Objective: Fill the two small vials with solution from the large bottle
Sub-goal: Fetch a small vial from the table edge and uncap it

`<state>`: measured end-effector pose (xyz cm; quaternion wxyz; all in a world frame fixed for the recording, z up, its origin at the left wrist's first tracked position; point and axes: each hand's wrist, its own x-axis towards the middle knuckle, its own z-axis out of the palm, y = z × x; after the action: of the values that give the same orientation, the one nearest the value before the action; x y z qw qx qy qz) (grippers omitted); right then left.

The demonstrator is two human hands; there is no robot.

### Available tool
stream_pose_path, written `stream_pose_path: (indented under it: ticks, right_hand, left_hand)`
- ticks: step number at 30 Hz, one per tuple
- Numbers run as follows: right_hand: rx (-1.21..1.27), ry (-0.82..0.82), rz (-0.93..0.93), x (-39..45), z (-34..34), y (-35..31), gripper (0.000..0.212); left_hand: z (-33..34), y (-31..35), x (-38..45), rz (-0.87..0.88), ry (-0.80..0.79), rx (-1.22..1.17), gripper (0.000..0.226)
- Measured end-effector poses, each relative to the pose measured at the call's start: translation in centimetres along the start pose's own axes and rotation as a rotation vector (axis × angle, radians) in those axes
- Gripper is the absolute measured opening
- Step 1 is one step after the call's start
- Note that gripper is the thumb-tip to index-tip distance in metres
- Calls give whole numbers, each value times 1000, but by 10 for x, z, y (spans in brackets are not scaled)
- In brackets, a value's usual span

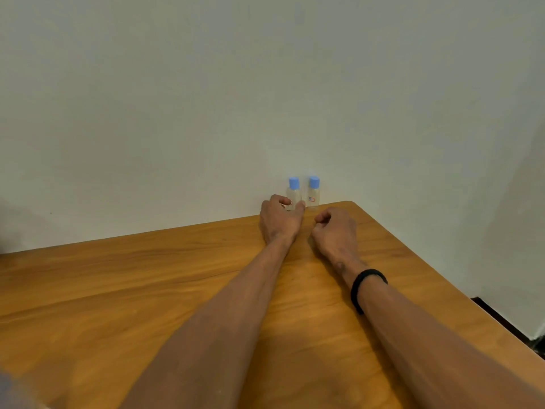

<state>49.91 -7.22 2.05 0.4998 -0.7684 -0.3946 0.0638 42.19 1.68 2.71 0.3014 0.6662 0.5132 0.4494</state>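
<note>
**Two small vials, capped, at the wall edge of the table**

The two small vials stand upright against the wall at about one o'clock on the table (147,290), just beside each other. The left vial (293,193) is held low on its body between the thumb and curled fingers of the left hand (280,219). The right vial (313,192), marked with a small label, is untouched. The right hand (334,231) rests just below it at five o'clock, fingers curled on nothing. Both blue caps are on. No large bottle is seen.

The held vial is best drawn toward the table's middle, kept upright and gripped firmly at its waist, so that its neighbour is not knocked over. The cap is then loosened by the free hand.
</note>
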Motion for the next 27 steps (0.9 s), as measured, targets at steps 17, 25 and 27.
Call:
stream_pose_path:
  ticks: [17, 25, 27]
  right_hand:
    - [354, -201, 116, -108, -41, -43, 37]
    - [610, -452, 129, -237, -26, -108, 43]
    - [634, -449, 121, -253, -21, -111, 41]
  left_hand:
    - [-191, -32, -187, -184, 68, -497, 25]
    - [-277, -53, -254, -87, 84, -448, 26]
    - [-289, -58, -260, -68, 63, -405, 29]
